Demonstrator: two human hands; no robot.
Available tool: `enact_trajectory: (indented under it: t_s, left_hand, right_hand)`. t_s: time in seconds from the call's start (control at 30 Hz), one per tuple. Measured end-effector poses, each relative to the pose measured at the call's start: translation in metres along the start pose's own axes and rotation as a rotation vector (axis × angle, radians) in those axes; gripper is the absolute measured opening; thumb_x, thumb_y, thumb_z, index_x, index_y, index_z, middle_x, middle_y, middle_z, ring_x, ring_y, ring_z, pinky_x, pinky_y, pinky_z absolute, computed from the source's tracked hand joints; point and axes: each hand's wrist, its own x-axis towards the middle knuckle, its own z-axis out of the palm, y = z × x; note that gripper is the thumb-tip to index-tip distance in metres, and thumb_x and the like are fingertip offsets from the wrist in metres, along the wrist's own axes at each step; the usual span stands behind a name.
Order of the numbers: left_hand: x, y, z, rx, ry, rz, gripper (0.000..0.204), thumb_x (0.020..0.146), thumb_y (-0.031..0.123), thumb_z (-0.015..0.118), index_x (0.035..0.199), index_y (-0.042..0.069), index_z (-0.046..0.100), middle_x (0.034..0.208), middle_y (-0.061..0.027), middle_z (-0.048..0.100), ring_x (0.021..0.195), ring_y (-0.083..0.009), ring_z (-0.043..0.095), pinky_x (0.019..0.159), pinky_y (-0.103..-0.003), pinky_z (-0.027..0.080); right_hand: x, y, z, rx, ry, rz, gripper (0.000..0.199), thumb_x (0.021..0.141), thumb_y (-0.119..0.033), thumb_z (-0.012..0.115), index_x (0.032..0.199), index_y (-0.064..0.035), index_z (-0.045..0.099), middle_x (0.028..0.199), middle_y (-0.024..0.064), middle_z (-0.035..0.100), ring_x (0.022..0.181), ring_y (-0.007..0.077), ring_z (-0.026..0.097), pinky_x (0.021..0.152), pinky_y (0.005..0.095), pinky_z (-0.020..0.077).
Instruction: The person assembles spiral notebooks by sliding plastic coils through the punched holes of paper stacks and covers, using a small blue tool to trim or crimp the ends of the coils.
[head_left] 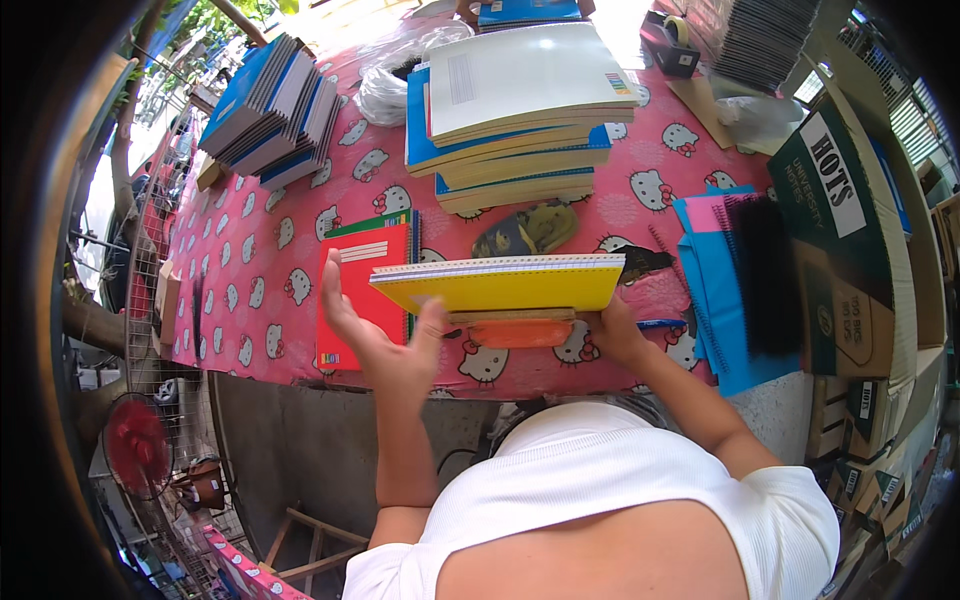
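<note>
A yellow notebook [510, 289] with a row of punched holes along its upper edge is tilted up in front of me, at or just above a wooden block with an orange part [520, 330]. My right hand [617, 335] grips its lower right corner, the fingertips partly hidden. Beside the left end, my left hand [385, 345] is open with fingers spread, the thumb near the yellow cover. Under and behind that hand lies a red notebook [345, 310] on top of a green one [400, 222].
Thick notebooks under a white cover [530, 80] are stacked at the back. A blue-covered stack [265, 115] stands back left. To the right lie blue covers [712, 290], black wire coils [762, 275], a blue pen [661, 323] and a large carton [835, 200]. A tape dispenser [671, 45] sits far right.
</note>
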Motion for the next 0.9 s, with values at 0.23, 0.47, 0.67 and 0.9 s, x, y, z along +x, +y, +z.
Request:
enact_trajectory:
  t_s: [0.23, 0.47, 0.67, 0.9]
  left_hand:
    - [-0.021, 0.051, 0.069, 0.557, -0.535, 0.375, 0.066, 0.087, 0.038, 0.063, 0.140, 0.006, 0.039, 0.127, -0.0130, 0.050, 0.118, -0.0261, 0.047, 0.105, -0.046, 0.030]
    - [-0.011, 0.048, 0.086, 0.165, -0.338, 0.432, 0.023, 0.080, 0.020, 0.070, 0.102, 0.013, 0.071, 0.088, -0.0023, 0.064, 0.082, -0.0200, 0.058, 0.089, -0.040, 0.038]
    - [-0.018, 0.051, 0.081, 0.252, -0.315, 0.357, 0.018, 0.077, 0.021, 0.073, 0.094, 0.014, 0.074, 0.085, 0.0014, 0.065, 0.082, -0.0170, 0.057, 0.087, -0.036, 0.034]
    - [-0.022, 0.049, 0.077, 0.143, -0.348, 0.309, 0.016, 0.077, 0.020, 0.073, 0.090, 0.013, 0.074, 0.081, 0.0010, 0.066, 0.074, -0.0154, 0.058, 0.088, -0.035, 0.034]
  right_hand:
    - [0.012, 0.009, -0.057, -0.576, -0.167, -0.277, 0.033, 0.076, -0.005, 0.067, 0.108, -0.0026, 0.059, 0.108, 0.0159, 0.060, 0.098, 0.0346, 0.058, 0.082, 0.0410, 0.0482]
    - [0.040, 0.036, -0.118, -0.683, 0.175, 0.165, 0.027, 0.077, -0.004, 0.065, 0.104, -0.0026, 0.065, 0.097, 0.0141, 0.062, 0.087, 0.0283, 0.061, 0.075, 0.0374, 0.0499]
    - [0.021, -0.117, -0.135, 0.157, -0.438, 0.187, 0.064, 0.083, 0.001, 0.060, 0.142, -0.0065, 0.036, 0.078, 0.0114, 0.065, 0.067, 0.0216, 0.063, 0.068, 0.0273, 0.0482]
    - [0.018, -0.123, -0.119, 0.036, -0.327, 0.006, 0.053, 0.082, 0.000, 0.063, 0.133, -0.0047, 0.047, 0.085, 0.0143, 0.069, 0.072, 0.0217, 0.068, 0.066, 0.0269, 0.0510]
